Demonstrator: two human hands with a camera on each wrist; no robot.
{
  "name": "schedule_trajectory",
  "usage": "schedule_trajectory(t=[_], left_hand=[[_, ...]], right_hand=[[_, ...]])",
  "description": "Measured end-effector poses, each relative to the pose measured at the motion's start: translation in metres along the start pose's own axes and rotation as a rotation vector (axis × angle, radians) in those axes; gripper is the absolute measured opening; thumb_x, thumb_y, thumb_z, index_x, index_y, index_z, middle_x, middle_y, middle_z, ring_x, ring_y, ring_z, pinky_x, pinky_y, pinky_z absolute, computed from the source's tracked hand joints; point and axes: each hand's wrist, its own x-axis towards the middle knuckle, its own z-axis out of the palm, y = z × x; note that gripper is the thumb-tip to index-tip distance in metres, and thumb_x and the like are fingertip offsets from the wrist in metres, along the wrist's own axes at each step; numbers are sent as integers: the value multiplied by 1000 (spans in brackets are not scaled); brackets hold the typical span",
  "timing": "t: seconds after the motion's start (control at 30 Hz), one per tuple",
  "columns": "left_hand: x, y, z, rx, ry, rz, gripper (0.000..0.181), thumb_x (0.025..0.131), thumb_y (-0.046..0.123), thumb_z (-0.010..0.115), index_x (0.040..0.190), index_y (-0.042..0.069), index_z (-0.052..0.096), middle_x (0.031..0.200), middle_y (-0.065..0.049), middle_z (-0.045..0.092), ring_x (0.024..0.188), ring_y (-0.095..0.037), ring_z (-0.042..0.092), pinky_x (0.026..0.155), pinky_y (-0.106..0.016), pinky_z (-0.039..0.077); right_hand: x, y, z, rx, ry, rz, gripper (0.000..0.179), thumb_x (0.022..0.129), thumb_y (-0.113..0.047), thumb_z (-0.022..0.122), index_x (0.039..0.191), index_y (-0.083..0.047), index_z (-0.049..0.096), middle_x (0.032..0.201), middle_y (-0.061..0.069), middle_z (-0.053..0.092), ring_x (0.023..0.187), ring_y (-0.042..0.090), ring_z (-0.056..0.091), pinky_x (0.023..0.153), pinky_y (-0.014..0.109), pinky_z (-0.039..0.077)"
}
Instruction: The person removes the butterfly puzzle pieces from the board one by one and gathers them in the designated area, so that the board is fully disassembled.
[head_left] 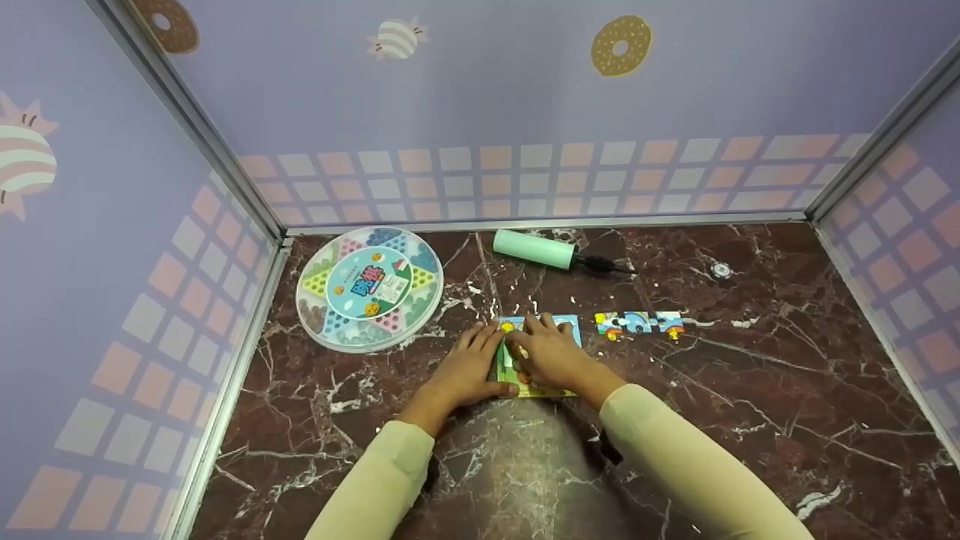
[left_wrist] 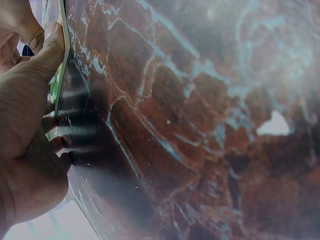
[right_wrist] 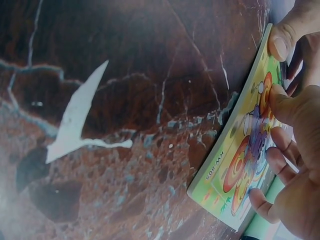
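Note:
A small, colourful cartoon picture puzzle board (head_left: 546, 391) lies flat on the dark marbled surface. My left hand (head_left: 466, 369) lies along its left side, with fingers stretched forward and thumb resting on the near left corner. Over the board is my right hand (head_left: 553, 355); its bent fingers and thumb touch the picture, with nothing visibly pinched between them. In the right wrist view, the right fingertips (right_wrist: 259, 201) are spread over the printed face. Part of the picture is hidden beneath the hands. Several puzzle pieces (head_left: 637, 323) lie in a row to the right.
A round Chinese checkers set (head_left: 370, 290) in a clear case lies at left. Behind the board is a mint-green hand pump (head_left: 534, 249) with a black nozzle. A small round chip-like disc (head_left: 721, 270) lies at far right. Patterned lilac walls (head_left: 517, 97) enclose three sides.

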Motion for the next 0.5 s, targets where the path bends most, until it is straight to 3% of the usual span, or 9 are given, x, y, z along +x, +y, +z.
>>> schedule_trajectory(t=[0.23, 0.5], left_hand=[[0, 1, 0, -5, -2, -11, 109, 94, 62, 81, 176, 13, 28, 187, -9, 18, 172, -42, 17, 139, -60, 27], [0, 1, 0, -2, 8, -3, 109, 94, 61, 82, 175, 11, 30, 186, -11, 20, 172, -42, 18, 139, -60, 27]], right_hand=[[-1, 0, 1, -14, 9, -5, 46, 103, -24, 79, 147, -18, 67, 125, 14, 61, 124, 37, 52, 95, 69, 50], [0, -1, 0, 0, -14, 47, 46, 105, -31, 76, 149, -24, 64, 132, 18, 60, 129, 38, 53, 97, 68, 50]])
